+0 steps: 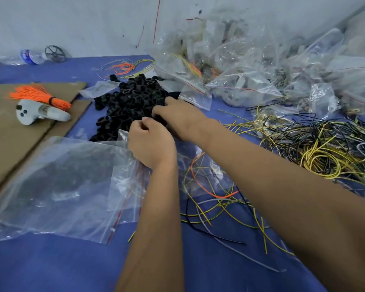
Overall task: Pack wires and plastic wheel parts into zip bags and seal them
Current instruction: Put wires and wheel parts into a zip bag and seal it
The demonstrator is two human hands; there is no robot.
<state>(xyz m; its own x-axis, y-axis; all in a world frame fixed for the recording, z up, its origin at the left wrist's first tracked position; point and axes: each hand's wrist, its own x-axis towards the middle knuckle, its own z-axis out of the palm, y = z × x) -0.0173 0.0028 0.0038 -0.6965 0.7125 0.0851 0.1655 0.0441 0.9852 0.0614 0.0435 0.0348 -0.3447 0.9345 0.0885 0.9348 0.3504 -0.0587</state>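
Toward the tabletop's left edge a clear zip bag (57,186) lies limp and slippery, best pinched at its rim. The left hand (151,142) has its grip curled on that rim. The right hand (177,116) closes on light, rigid black wheel parts (129,102) mid-tabletop.

Blue cloth-covered work surface (51,266) carries flat brown cardboard sheets (6,131), a heap of black plastic wheel parts (131,100), clear empty zip bags (57,186), loose yellow, black and orange wires (316,148), and filled bags (261,60).
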